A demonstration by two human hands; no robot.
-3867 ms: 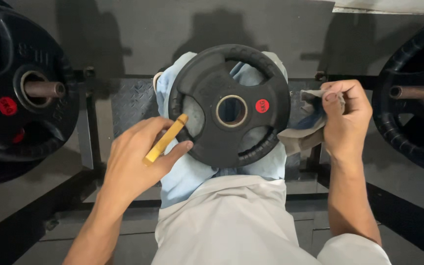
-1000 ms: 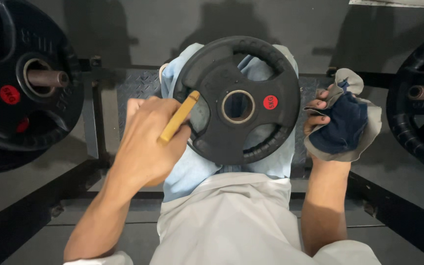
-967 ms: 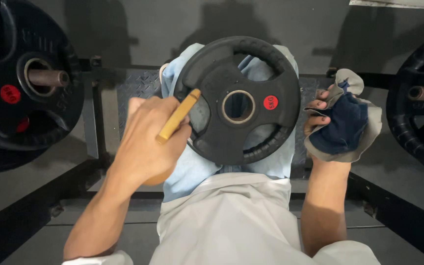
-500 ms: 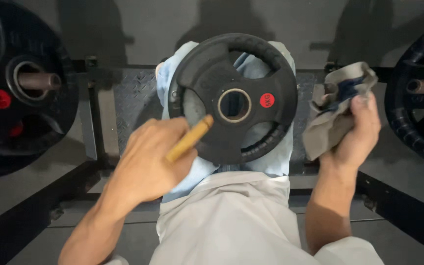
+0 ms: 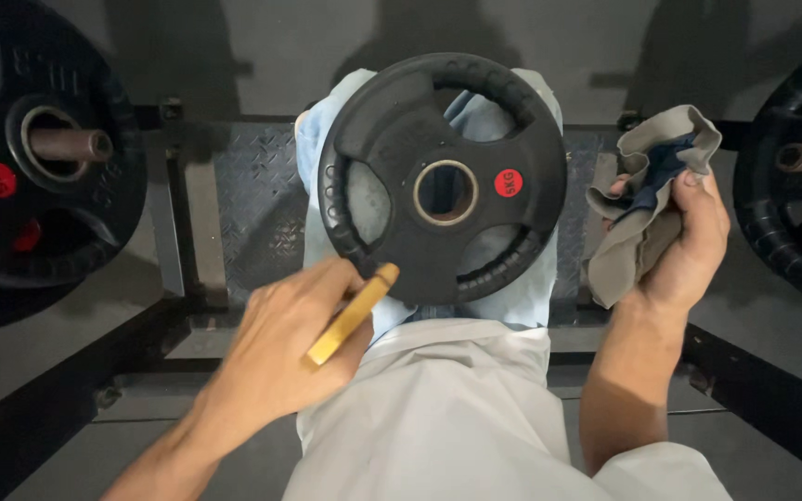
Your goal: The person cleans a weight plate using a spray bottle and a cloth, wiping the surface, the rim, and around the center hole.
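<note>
The left hand is gripping a yellow stick, its tip touching the lower rim of the black plate, which is resting on the person's knee. The right hand is clutching a grey-blue cloth just beside the plate.

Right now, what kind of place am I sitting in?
Most likely a gym's weight area. A black weight plate rests on your lap, more plates hang on the metal pegs of a storage rack at both sides, and the floor looks like dark rubber matting.
</note>
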